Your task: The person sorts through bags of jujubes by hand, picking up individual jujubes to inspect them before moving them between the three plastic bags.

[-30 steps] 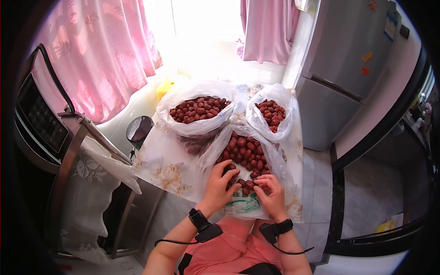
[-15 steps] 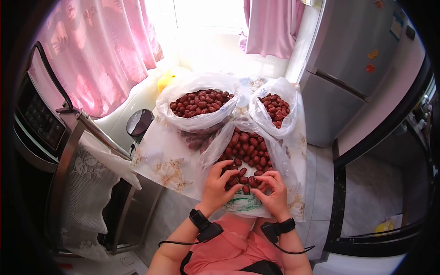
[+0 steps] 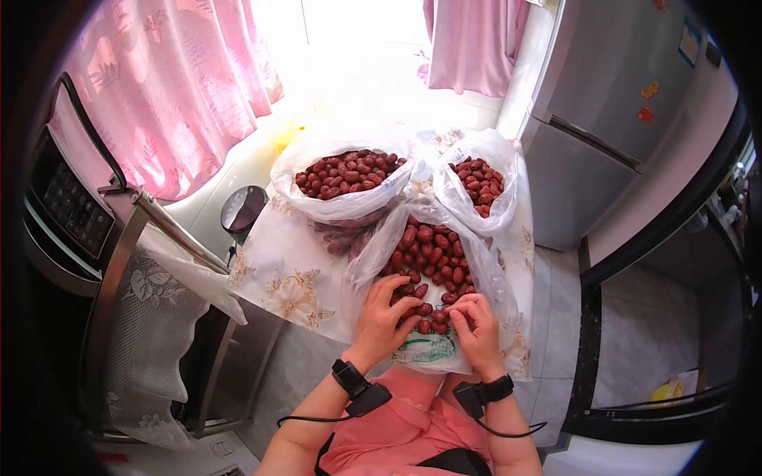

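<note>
Left hand (image 3: pixel 386 316) lay with fingers spread on the dates (image 3: pixel 429 252) in the near bag (image 3: pixel 486 276) on the table (image 3: pixel 278 270). Right hand (image 3: pixel 478 332) was curled over dates just beside it; whether it pinched one could not be told. 2 far bags (image 3: pixel 337 208) also held dates.

Kitchen tally, by kind.
Plastic bags of red dates: 3, i.e. far-left bag (image 3: pixel 343 211), far-right bag (image 3: pixel 454 208), near bag (image 3: pixel 362 266); dates themselves too many to count. Hands: 2, left hand (image 3: pixel 385 315) & right hand (image 3: pixel 477 331), w/ 1 black band each: left band (image 3: pixel 349 376), right band (image 3: pixel 493 390). Pink curtains: 2, left curtain (image 3: pixel 182 87), far curtain (image 3: pixel 468 40). Table (image 3: pixel 278 274): 1. Fridge (image 3: pixel 595 103): 1, far right. Dark bin (image 3: pixel 241 208): 1, left of table.
</note>
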Motion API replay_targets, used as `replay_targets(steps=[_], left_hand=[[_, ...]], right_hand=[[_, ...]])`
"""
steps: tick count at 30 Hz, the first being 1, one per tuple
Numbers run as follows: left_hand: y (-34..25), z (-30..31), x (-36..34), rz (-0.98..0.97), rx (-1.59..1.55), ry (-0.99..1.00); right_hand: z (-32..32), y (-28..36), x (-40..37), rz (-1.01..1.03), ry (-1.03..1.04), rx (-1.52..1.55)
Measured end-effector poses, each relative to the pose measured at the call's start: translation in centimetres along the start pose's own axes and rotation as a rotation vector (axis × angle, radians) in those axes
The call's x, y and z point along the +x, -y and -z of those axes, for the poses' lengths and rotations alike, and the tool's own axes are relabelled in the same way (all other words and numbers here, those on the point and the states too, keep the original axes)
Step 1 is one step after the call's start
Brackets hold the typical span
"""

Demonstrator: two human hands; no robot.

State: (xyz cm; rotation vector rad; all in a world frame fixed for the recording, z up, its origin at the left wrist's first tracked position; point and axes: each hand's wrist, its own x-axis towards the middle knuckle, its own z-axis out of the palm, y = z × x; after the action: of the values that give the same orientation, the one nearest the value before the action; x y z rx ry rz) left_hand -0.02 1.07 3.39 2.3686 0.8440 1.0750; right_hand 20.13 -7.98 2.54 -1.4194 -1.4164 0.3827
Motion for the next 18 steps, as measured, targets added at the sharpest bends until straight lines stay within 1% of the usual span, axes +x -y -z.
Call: replay_targets(steps=[2,4,7,11,18], left_hand=[[0.0,-0.1,0.0,0.004,0.000,-0.007],[0.0,0.0,0.0,0.003,0.003,-0.006],[0.0,0.0,-0.1,0.001,0.008,-0.005],[0.0,-0.1,-0.1,0.003,0.013,-0.007],[0.0,-0.1,-0.1,0.006,0.020,-0.008]], right_hand=[[0.1,0.6,0.1,-0.011,-0.002,0.009],[0.4,2.1,0.3,-0.131,0.062,0.112],[0.3,2.4,0.4,-0.097,0.111,0.026],[0.2,1.9,0.3,-0.078,0.115,-0.006],[0.2,1.1,0.3,-0.048,0.029,0.052]])
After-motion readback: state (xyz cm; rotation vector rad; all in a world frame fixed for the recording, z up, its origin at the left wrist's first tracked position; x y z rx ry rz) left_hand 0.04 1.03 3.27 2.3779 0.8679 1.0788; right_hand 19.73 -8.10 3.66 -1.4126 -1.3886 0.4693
